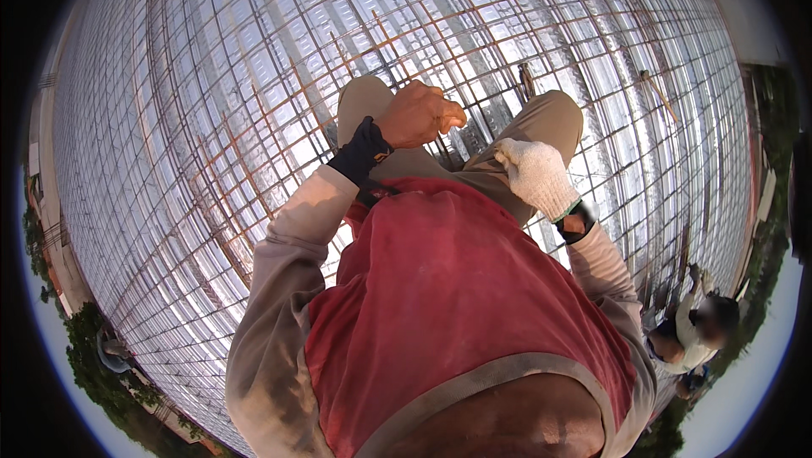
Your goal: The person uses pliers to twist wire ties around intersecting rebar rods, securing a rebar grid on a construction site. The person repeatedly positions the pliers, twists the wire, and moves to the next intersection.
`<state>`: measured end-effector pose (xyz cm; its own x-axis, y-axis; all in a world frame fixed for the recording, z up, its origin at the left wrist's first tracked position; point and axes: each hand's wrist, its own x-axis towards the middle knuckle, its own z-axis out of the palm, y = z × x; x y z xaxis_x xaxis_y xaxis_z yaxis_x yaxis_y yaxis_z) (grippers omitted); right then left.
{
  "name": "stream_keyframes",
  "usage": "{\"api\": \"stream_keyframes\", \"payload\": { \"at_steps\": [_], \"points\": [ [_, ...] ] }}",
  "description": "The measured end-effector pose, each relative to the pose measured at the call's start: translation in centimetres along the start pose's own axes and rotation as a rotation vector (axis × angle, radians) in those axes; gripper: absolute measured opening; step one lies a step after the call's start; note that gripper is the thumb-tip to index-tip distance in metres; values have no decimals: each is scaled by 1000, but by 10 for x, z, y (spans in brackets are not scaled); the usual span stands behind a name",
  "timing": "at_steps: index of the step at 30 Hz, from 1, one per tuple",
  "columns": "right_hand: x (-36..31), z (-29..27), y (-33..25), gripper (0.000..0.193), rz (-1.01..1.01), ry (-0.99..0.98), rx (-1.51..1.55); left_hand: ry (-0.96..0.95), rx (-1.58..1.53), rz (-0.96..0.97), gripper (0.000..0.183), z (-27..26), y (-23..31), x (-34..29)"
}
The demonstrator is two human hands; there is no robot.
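My bare left hand (422, 115), with a black band at its wrist, is raised over my left knee. Its fingers are bent inward toward the thumb, and whatever they may hold is too small or hidden to name. In a white knit glove, my right hand (538, 177) is closed in a fist over my right thigh, near the knee. Its grip hides anything inside. Below and beyond both hands spreads a rebar mesh (279, 107) of thin crossed bars, some of them rusty, lying over shiny ribbed metal decking (326, 18).
A thin dark object (526, 82) stands just beyond my right knee. Farther right, a slim orange-brown stick-like thing (661, 98) lies on the mesh. Another person (689, 331) in light sleeves crouches at the lower right. A pale wall (744, 14) rises at the far right.
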<state>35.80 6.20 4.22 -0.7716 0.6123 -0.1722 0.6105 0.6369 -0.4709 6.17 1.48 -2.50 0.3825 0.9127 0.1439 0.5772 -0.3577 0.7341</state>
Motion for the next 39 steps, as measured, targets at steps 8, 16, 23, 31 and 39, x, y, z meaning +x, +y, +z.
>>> {"api": "stream_keyframes", "payload": {
  "at_steps": [8,16,23,31,39],
  "points": [
    [-1,-42,39,24,223,351,48,515,21,-348,32,-34,-78,-37],
    [-33,-74,107,28,669,623,231,19,561,-869,40,-11,-275,-171],
    [-55,-21,135,41,957,425,520,-253,683,-708,68,39,-297,-166],
    [-86,7,91,34,902,312,387,-250,792,-546,65,26,-300,-146],
    [-63,9,69,38,1051,195,516,-254,752,-562,66,24,-307,-160]
  ]
}}
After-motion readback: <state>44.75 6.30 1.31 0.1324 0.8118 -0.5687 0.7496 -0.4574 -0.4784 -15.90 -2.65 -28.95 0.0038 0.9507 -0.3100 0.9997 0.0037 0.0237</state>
